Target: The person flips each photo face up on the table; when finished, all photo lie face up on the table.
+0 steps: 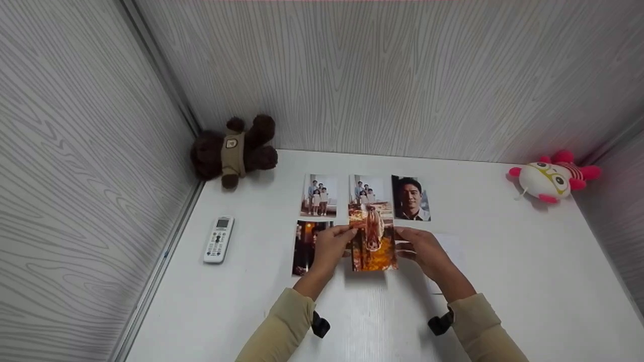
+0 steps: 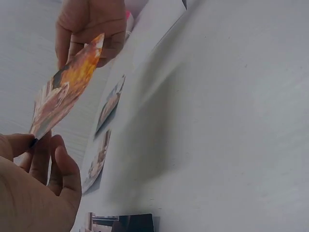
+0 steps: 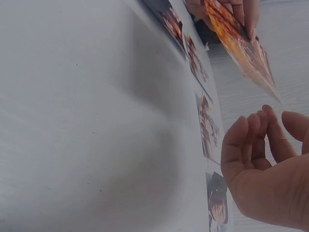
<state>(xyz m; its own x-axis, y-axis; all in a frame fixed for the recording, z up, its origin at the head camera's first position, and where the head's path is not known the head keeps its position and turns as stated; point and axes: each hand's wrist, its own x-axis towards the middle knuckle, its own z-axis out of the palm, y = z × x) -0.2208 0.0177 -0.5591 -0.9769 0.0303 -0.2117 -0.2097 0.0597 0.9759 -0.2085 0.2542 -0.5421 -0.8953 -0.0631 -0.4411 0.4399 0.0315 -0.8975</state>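
My left hand [image 1: 329, 246] pinches an orange autumn-scene photo [image 1: 375, 246] by its left edge between thumb and fingers, lifted over the table. My right hand [image 1: 423, 250] is at the photo's right edge. In the right wrist view its thumb and loosely bent fingers [image 3: 236, 145] stand apart, with nothing between them, beside a corner of the photo [image 3: 241, 48]. Behind the held photo lies a family photo [image 1: 370, 187], partly covered in the head view. Another family photo [image 1: 319, 196] lies to its left, a man's portrait [image 1: 411, 197] to its right. A dark photo [image 1: 304, 246] lies partly hidden by my left hand.
A white sheet [image 1: 453, 246] lies partly under my right forearm. At the left are a white remote control [image 1: 219, 240] and a brown teddy bear [image 1: 234, 153] in the back corner. A pink and white plush toy [image 1: 546, 178] lies at the back right. Walls border the table.
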